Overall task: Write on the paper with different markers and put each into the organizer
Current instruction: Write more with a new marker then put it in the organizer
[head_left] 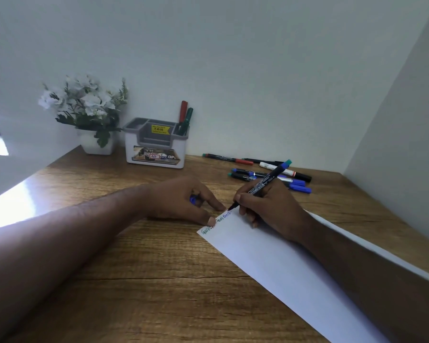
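Two pale walls corner your wood-grain worktop (159,280); beside the organizer (155,144), your left hand (183,199) curls round a blue cap (193,200), right hand (265,206) grips a marker (268,180).

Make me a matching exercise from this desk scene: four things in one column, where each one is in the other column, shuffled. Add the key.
Things:
1. blue cap
2. black marker
3. red marker
4. flower pot

Places:
A. standing in the organizer, beside the green marker
B. held in the left hand
C. left of the organizer, by the wall
D. in the right hand, tip on the paper

Pairs: 1-B, 2-D, 3-A, 4-C
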`<state>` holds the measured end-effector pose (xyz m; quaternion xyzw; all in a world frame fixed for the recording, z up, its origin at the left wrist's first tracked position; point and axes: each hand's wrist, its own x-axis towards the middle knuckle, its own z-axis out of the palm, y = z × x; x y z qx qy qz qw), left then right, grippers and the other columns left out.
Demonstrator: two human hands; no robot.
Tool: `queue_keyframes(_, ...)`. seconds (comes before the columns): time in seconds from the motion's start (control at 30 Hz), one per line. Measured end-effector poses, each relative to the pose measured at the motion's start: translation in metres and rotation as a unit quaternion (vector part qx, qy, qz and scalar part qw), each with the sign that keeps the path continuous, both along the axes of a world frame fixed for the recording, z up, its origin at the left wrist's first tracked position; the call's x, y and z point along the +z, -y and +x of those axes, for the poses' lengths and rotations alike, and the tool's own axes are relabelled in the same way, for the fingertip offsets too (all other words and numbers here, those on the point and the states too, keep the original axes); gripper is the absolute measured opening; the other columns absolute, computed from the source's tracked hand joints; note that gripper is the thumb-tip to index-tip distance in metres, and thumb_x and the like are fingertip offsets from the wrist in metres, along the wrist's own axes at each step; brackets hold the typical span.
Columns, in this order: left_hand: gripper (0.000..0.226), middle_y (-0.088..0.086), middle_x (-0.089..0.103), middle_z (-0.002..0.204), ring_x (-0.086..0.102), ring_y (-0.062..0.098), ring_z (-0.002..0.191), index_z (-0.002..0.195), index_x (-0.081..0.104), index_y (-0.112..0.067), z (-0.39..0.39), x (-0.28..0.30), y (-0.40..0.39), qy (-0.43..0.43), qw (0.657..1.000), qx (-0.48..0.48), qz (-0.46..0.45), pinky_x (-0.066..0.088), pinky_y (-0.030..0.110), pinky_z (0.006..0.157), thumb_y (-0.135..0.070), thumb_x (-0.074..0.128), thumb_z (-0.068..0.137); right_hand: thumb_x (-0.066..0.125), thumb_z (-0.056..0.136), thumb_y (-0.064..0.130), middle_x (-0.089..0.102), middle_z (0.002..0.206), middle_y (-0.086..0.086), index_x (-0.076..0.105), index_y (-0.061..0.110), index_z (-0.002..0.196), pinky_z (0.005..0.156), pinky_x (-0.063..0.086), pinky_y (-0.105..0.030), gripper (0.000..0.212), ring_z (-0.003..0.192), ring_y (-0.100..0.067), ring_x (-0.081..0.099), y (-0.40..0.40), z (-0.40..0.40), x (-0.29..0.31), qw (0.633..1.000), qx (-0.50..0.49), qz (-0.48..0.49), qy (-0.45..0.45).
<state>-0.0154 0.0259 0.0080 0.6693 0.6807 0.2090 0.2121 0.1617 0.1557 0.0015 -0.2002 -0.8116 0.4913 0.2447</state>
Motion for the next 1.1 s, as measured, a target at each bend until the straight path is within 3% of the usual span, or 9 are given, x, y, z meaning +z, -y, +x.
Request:
queue_keyframes(0.1,0.041,-0.017,0.067,0.118,0.059,0.006,0.109,0.116,0.065,-0.042,0.0,-0.001,0.0,0.007,1.0,0.003,-0.001,0.043,0.039,0.103,-0.049,0.072,0.076,0.059,0.088,0.001,0.063,0.059,-0.012,0.067,-0.003,0.078,0.04,0.047,-0.026,0.013,0.043,-0.018,0.053,-0.001,0.0,0.0,1.0,0.001,-0.002,-0.006)
queue_keyframes(0.2,0.038,-0.024,0.07,0.091,0.061,-0.003,0.089,0.111,0.068,-0.043,0.0,-0.004,0.0,0.016,1.0,0.013,0.018,0.047,0.027,0.087,-0.051,0.073,0.074,0.058,0.086,-0.004,0.062,0.059,-0.014,0.066,-0.002,0.08,0.039,0.045,-0.026,0.009,0.042,-0.022,0.05,-0.002,0.001,0.001,0.998,0.004,-0.031,-0.048)
queue_keyframes(0.3,0.035,-0.02,0.071,0.091,0.062,-0.004,0.087,0.103,0.073,-0.041,0.002,-0.001,0.003,0.046,0.995,0.045,0.071,0.046,0.024,0.079,-0.059,0.07,0.073,0.06,0.083,-0.01,0.057,0.059,-0.016,0.06,0.003,0.081,0.04,0.04,-0.026,0.012,0.044,-0.024,0.045,-0.004,0.0,0.003,0.993,-0.004,-0.043,-0.113)
queue_keyframes(0.43,0.044,-0.006,0.048,0.054,0.043,0.004,0.049,0.097,0.072,-0.021,0.005,0.001,0.005,0.161,0.973,0.097,0.137,0.037,0.014,0.055,-0.045,0.035,0.098,0.065,0.078,-0.014,0.059,0.059,-0.004,0.064,0.003,0.077,0.043,0.036,-0.024,0.016,0.044,-0.016,0.042,-0.006,-0.002,0.01,0.982,0.002,-0.057,-0.18)
queue_keyframes(0.53,0.029,0.002,0.042,0.061,0.038,0.012,0.056,0.108,0.056,-0.016,0.002,0.002,0.004,0.261,0.947,0.116,0.145,0.036,0.026,0.056,-0.018,0.029,0.099,0.063,0.079,-0.007,0.06,0.066,-0.013,0.071,0.002,0.085,0.046,0.04,-0.024,0.013,0.049,-0.016,0.047,-0.003,-0.002,0.012,0.974,0.049,-0.095,-0.202)
queue_keyframes(0.7,0.027,0.004,0.058,0.076,0.045,0.013,0.061,0.122,0.045,-0.024,0.003,0.002,-0.002,0.372,0.911,0.138,0.11,0.037,0.024,0.049,-0.017,0.051,0.097,0.055,0.089,-0.007,0.064,0.07,-0.016,0.063,0.001,0.091,0.046,0.045,-0.026,0.012,0.05,-0.018,0.054,0.002,-0.001,0.014,0.968,0.065,-0.141,-0.196)
queue_keyframes(0.8,0.031,0.01,0.07,0.086,0.045,0.013,0.059,0.111,0.049,-0.012,-0.001,0.001,-0.001,0.464,0.871,0.12,0.105,0.036,0.021,0.046,-0.019,0.061,0.083,0.062,0.085,-0.003,0.063,0.064,-0.015,0.062,0.004,0.082,0.045,0.045,-0.025,0.008,0.048,-0.018,0.054,0.001,-0.001,0.015,0.966,0.042,-0.148,-0.207)
queue_keyframes(0.97,0.029,0.012,0.073,0.103,0.045,0.008,0.058,0.103,0.062,-0.006,-0.002,-0.001,-0.001,0.475,0.866,0.112,0.108,0.035,0.018,0.047,-0.025,0.056,0.082,0.066,0.081,-0.003,0.063,0.062,-0.012,0.066,0.005,0.079,0.044,0.045,-0.024,0.009,0.046,-0.016,0.054,-0.001,0.0,0.017,0.96,0.02,-0.174,-0.219)
queue_keyframes(1.1,0.024,0.014,0.074,0.098,0.043,0.007,0.055,0.099,0.068,-0.009,-0.001,-0.001,-0.001,0.465,0.871,0.114,0.11,0.036,0.016,0.046,-0.025,0.054,0.087,0.07,0.077,-0.003,0.064,0.063,-0.013,0.068,0.001,0.081,0.046,0.047,-0.026,0.006,0.048,-0.017,0.056,-0.001,-0.002,0.012,0.967,0.027,-0.155,-0.198)
